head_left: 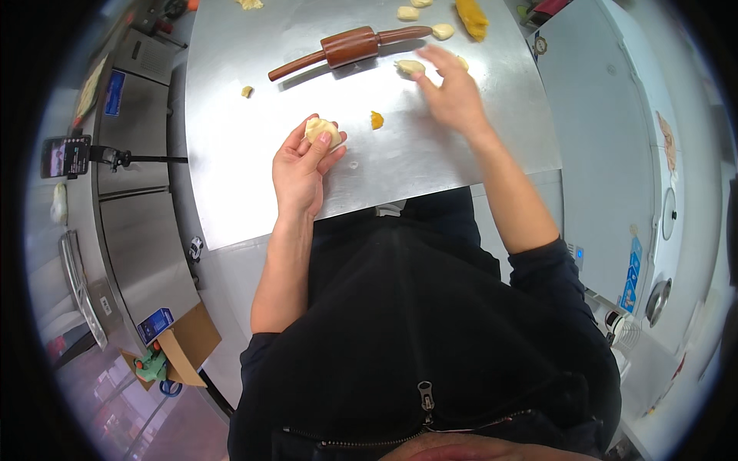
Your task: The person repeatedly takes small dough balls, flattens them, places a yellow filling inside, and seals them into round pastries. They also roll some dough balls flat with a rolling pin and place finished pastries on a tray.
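Observation:
A flattened pale-yellow piece of dough (320, 129) lies across the fingers of my left hand (300, 165), pressed by the thumb. My right hand (455, 96) hovers over the metal table (231, 169), slightly blurred, with its thumb and fingers apart. A small dough piece (407, 67) is right by its thumb tip; another dough piece (462, 63) is partly hidden behind the hand. On the table between the hands sits an orange-yellow lump of filling (377, 120). A brown wooden rolling pin (350, 48) lies beyond them, its right handle close to a dough piece (442, 31).
At the far right is a larger yellow mass (472, 19), with dough pieces (407, 13) beside it. A small brownish crumb (247, 91) lies left. A phone on a stand (66, 157) and an open cardboard box (188, 346) are left of the table; a white counter (615, 138) is right.

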A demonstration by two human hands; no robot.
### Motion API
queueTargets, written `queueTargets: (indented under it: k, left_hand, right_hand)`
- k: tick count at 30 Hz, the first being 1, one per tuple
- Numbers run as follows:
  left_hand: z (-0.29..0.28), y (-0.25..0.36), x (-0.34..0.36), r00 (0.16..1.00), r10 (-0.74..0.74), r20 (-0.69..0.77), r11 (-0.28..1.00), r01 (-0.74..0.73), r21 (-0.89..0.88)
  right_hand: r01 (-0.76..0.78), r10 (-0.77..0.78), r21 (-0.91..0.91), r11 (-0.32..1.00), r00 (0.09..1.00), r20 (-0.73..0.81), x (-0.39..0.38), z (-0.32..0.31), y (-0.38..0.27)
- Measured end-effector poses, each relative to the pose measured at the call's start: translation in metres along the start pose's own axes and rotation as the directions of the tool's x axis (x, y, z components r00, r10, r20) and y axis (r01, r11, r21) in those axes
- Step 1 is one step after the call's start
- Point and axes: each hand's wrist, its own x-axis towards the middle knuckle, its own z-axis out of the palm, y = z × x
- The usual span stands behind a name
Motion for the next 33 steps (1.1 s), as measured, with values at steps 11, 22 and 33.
queueTargets:
  k: [11,22,33]
  left_hand:
    - [-0.004,-0.017,-0.009,0.999,-0.046,-0.016,0.994,0.045,-0.104]
    - [0.010,-0.021,-0.016,0.988,-0.119,0.098,0.993,0.120,-0.007]
    - [0.015,-0.020,-0.015,0.977,-0.157,0.146,0.988,0.157,0.017]
  right_hand:
    - [0.387,-0.384,-0.326,0.863,0.920,0.076,-0.017,0.015,0.012]
    - [-0.143,-0.078,-0.442,0.885,0.893,-0.444,0.111,-0.054,0.130]
    - [-0.204,0.026,-0.467,0.860,0.933,-0.360,0.126,-0.063,0.138]
